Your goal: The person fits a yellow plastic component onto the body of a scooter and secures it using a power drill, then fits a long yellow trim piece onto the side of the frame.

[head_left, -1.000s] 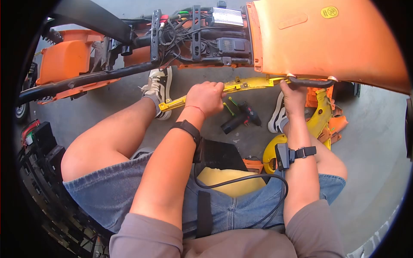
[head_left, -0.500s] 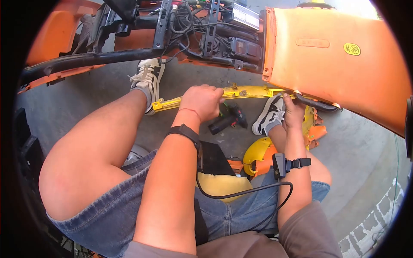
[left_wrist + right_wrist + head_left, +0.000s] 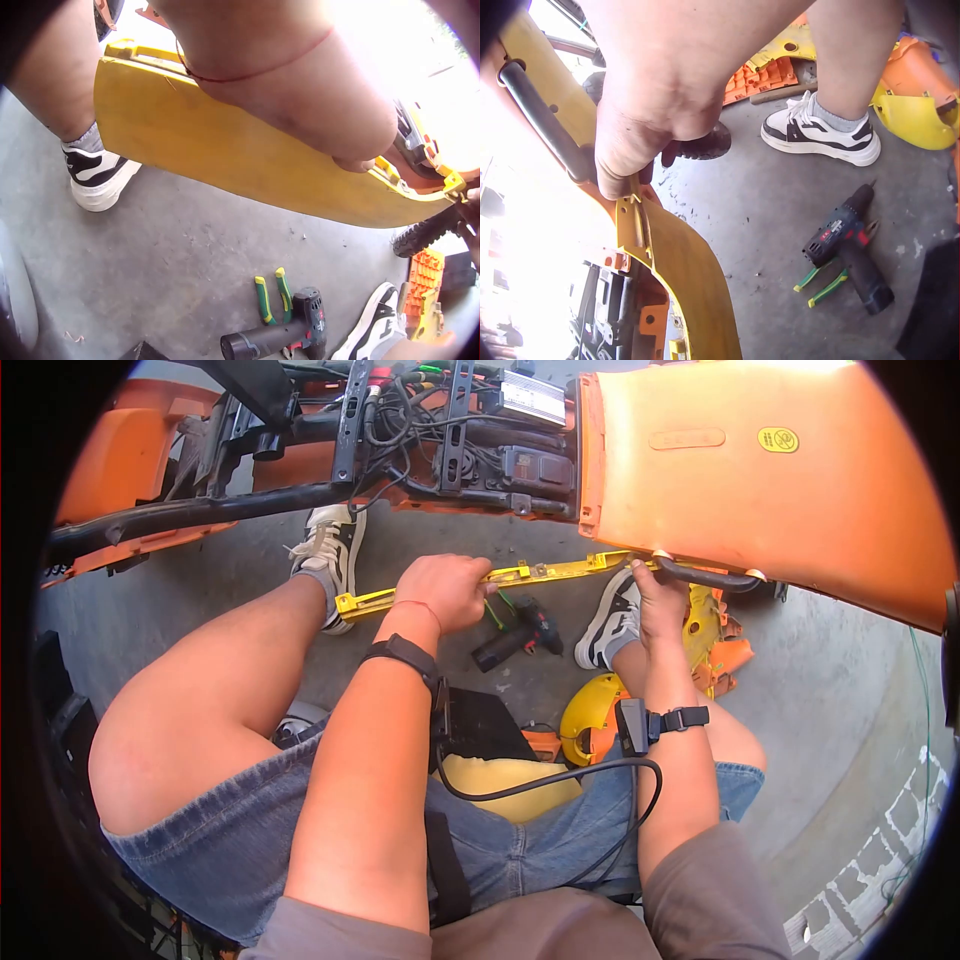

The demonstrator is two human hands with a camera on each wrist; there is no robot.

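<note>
A long curved yellow panel [image 3: 570,568] lies across both hands just below the orange body of the vehicle. My left hand [image 3: 440,592] grips its upper edge left of the middle; in the left wrist view the smooth yellow face [image 3: 225,150] hangs below that hand. Near the panel's right end, beside the black grab bar [image 3: 708,576], my right hand [image 3: 660,605] pinches it with thumb and fingers. The right wrist view shows the thumb of my right hand [image 3: 656,112] on the panel's clipped end [image 3: 634,217], close to the bar; some fingertips are hidden.
A cordless drill [image 3: 515,637] and green-handled pliers [image 3: 274,296] lie on the floor between the shoes. Yellow and orange body parts [image 3: 590,720] lie by the right leg. Above are the black frame tube [image 3: 200,512], wiring and the orange cover [image 3: 760,480].
Over the last second the head view has shifted. Both hands keep their hold on the panel, and its left end sits slightly farther from the black frame tube than at first.
</note>
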